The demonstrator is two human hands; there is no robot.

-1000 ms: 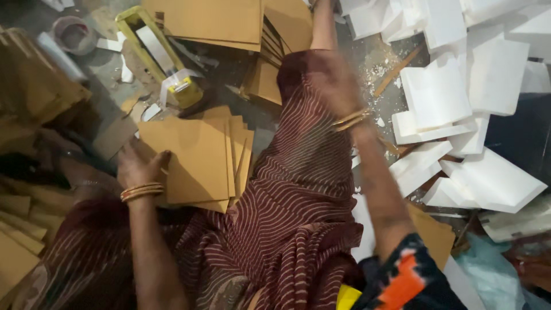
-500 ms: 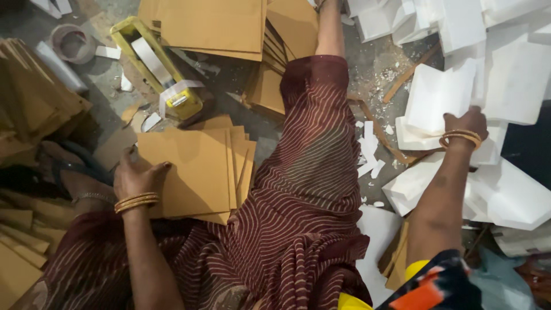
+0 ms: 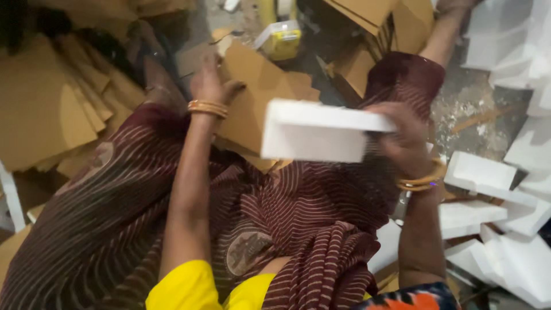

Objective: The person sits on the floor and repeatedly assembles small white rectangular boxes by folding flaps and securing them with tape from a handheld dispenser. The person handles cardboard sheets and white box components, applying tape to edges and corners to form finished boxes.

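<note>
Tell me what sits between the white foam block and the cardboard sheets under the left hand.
Nothing visible does. The right hand holds the white foam block just above the cardboard sheets, where the left hand rests.

I count one white rectangular foam block (image 3: 318,135) in my grip, one yellow plastic tape dispenser (image 3: 281,40) — and two gold-bangled wrists.

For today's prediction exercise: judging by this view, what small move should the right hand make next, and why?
Probably carry the white foam block leftward onto the brown cardboard sheets. The right hand grips the block's end in the air above the lap, while the left hand rests on those sheets.
</note>
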